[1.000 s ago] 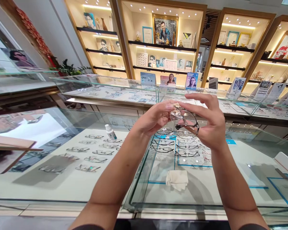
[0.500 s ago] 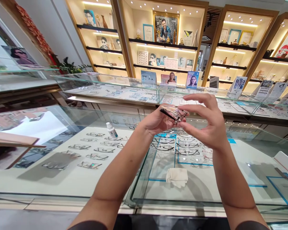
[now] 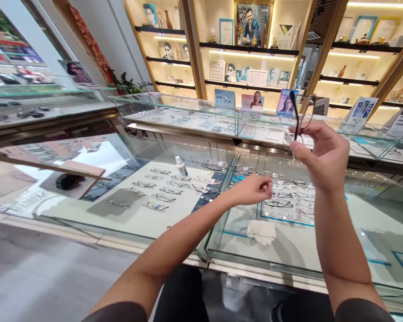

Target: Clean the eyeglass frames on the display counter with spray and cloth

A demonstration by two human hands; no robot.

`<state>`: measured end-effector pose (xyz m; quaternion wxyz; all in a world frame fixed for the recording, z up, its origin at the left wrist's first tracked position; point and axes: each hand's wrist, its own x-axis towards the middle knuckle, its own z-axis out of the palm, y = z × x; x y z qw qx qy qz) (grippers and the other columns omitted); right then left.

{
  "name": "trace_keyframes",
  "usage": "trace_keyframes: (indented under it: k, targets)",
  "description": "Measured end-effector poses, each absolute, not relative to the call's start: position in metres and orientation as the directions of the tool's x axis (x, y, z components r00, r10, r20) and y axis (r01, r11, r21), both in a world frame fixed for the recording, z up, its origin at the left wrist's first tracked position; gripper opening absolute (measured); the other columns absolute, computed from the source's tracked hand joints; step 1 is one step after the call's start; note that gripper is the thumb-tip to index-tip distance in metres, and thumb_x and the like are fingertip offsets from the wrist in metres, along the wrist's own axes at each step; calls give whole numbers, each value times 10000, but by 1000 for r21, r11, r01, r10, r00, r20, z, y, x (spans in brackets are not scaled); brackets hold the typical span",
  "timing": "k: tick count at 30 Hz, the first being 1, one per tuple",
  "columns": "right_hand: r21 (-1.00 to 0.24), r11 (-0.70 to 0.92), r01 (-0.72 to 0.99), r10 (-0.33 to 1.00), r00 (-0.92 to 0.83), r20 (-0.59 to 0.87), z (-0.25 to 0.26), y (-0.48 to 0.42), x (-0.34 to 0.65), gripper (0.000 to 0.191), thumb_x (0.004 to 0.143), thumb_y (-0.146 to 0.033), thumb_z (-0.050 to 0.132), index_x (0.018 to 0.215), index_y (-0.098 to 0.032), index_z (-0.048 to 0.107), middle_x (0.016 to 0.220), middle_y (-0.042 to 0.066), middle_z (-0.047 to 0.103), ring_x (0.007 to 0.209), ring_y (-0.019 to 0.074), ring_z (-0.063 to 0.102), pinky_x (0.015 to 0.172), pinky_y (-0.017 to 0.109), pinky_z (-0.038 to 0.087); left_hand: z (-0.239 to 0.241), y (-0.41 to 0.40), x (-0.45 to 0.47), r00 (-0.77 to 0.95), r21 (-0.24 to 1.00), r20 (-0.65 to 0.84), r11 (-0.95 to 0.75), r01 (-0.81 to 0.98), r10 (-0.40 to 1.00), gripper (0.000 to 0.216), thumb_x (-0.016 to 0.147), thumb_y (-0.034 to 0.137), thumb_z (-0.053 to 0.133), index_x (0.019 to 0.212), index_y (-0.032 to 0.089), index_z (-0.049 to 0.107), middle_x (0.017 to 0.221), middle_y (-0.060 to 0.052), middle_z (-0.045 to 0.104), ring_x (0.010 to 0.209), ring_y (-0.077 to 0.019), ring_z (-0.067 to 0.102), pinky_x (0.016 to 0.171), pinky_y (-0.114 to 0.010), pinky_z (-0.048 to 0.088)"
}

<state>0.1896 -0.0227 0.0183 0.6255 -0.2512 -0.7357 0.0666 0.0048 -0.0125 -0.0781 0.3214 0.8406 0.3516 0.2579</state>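
Note:
In my right hand point(image 3: 327, 156), raised above the glass counter, a pair of eyeglasses point(image 3: 295, 117) is pinched between thumb and fingers. The eyeglasses stand tilted up, with a dark temple arm and thin-rimmed lenses showing. Lower and to the left, my left hand point(image 3: 251, 189) is closed with its fingers curled, apart from the eyeglasses, and nothing shows in it. Below the hands, a folded cream cloth point(image 3: 262, 231) lies on the countertop. A small white bottle point(image 3: 181, 168) stands on the counter to the left.
Rows of eyeglass frames point(image 3: 170, 191) lie inside the glass display counter point(image 3: 221, 264). A brown tray-like board point(image 3: 87, 174) is at the left. Behind runs another glass showcase point(image 3: 195, 120) with standing cards, and lit shelves point(image 3: 248, 49) line the wall.
My right hand has lifted the eyeglasses up and to the right. The left hand has let go of them, dropped lower and closed. The view has turned somewhat left and down.

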Motion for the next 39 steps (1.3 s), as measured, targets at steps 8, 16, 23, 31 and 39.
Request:
trace_keyframes:
  k: [8, 16, 23, 31, 39]
  targets:
    - [-592, 754, 284, 633, -72, 771, 1, -4, 184, 201, 806, -390, 774, 948, -267, 700, 1005, 18, 760, 1032, 246, 734, 986, 471, 594, -127, -28, 14, 726, 305, 129, -723, 620, 676, 107, 907, 227, 576, 902, 187, 676, 859, -46, 780, 755, -205, 681, 641, -300, 359]
    - [-401, 652, 644, 725, -376, 577, -30, 17, 126, 148, 790, -319, 732, 899, -220, 755, 975, 51, 809, 975, 273, 707, 959, 479, 512, -130, -31, 30, 812, 280, 25, -783, 555, 583, 184, 954, 245, 538, 989, 189, 710, 955, -75, 813, 885, -252, 745, 732, -333, 456]
    - [-60, 624, 779, 777, -610, 154, -58, 58, 48, 195, 883, -284, 668, 999, -173, 779, 1086, 104, 829, 1100, 306, 677, 1049, 444, 385, -134, -28, 36, 782, 325, -12, -737, 593, 623, 233, 977, 286, 522, 1059, 179, 712, 973, -68, 810, 864, -250, 730, 671, -340, 433]
    - [132, 647, 751, 760, -649, -34, -90, 83, 9, 227, 879, -316, 697, 1001, -155, 800, 1183, 154, 785, 1188, 333, 627, 1010, 432, 378, -138, -29, 36, 776, 473, 30, -693, 545, 631, 109, 875, 291, 700, 851, 188, 675, 942, -33, 782, 870, -204, 685, 696, -298, 464]
    - [159, 649, 744, 758, -650, -53, -99, 99, -3, 239, 869, -334, 695, 990, -163, 809, 1251, 172, 738, 1161, 327, 601, 1005, 451, 387, -143, -26, 42, 726, 497, 21, -637, 588, 687, 109, 858, 292, 711, 813, 196, 686, 866, -16, 763, 852, -196, 659, 717, -288, 478]
